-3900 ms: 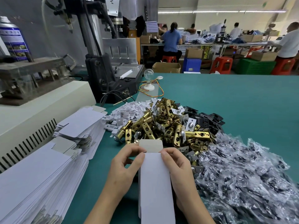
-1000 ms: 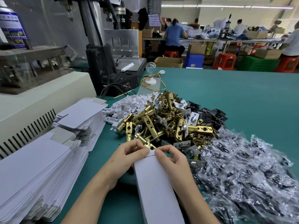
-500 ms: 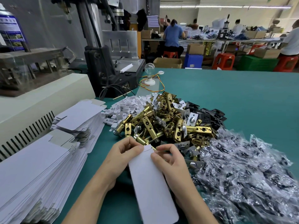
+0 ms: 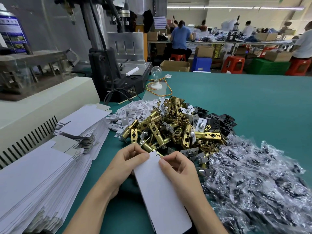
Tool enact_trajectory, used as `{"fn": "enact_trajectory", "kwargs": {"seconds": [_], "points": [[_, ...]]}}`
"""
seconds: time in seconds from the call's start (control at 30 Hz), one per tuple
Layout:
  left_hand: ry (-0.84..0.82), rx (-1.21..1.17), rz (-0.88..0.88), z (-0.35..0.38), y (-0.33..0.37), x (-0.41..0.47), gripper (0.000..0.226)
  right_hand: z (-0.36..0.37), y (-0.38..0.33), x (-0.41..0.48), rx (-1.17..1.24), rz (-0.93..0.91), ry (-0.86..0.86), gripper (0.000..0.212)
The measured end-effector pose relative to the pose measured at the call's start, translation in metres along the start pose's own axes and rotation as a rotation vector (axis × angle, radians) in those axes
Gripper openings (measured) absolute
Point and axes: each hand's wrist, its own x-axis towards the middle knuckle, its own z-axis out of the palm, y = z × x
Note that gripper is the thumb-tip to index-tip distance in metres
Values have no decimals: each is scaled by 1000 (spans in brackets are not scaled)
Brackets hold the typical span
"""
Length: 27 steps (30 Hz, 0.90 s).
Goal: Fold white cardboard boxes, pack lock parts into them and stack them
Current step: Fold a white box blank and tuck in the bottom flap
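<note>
Half the teal table [image 4: 244,102] is sitting under stock: flat white box blanks [image 4: 33,179] stacked at the left, clear-bagged parts [image 4: 261,174] heaped at the right, a brass latch pile [image 4: 168,127] between. Nearer me, the white cardboard box [image 4: 160,191] is lying slantwise, its far end being pinched by the left hand [image 4: 125,159] and right hand [image 4: 179,168], close together. Tucking that flap squarely, thumbs pressing evenly, is looking wisest. Fingers are hiding the flap; the box's near end is running off frame.

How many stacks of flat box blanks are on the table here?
2. A large stack at the near left; a smaller stack just behind it, beside the cream machine. More may lie out of frame.
</note>
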Motion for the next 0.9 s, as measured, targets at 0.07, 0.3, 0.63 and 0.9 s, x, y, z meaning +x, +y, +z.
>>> {"fn": "enact_trajectory", "kwargs": {"seconds": [0.07,0.3,0.63,0.9], "points": [[-4,-1,-3,0,-1,1,20,0,0,0,-12,-13,-3,7],[-9,56,22,-1,-3,2,29,3,0,-1,-42,14,3,7],[-78,183,155,4,-3,-1,32,-2,-5,-2,98,91,125,23],[-102,167,108,1,0,-4,28,-2,-6,-4,99,122,76,13]]}}
